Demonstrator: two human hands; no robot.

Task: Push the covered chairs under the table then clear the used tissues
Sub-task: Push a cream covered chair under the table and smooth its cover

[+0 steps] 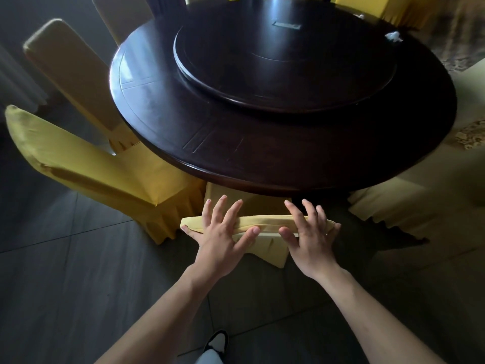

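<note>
With its seat already partly under the rim of the round table point(147, 82), a yellow-covered chair point(267, 222) stands square to the person, only the top edge of its backrest and a fold of cover showing from above. Both hands lie on that top edge — a placement that suits a straight, even shove, one palm to each side of the middle so the chair should not swing. The left hand point(223, 232) is spread wide, fingers straight and fanned over the backrest toward the table, thumb laid along the near side; it presses and does not clutch. The right hand point(309, 232) does likewise, fingers splayed and a little lifted at the tips, thumb on the near face of the fabric. Neither hand is wrapped round anything.

To the left, a second chair point(86, 164) stands angled with its seat only partly under the table, and by the look of it wants pushing too; a third point(70, 67) sits behind it in shadow. The used tissue point(393, 36) — a small crumpled white wad — lies on the far right of the tabletop, beyond the turntable point(283, 56), well apart from both hands. The tissue step appears not yet begun.
</note>
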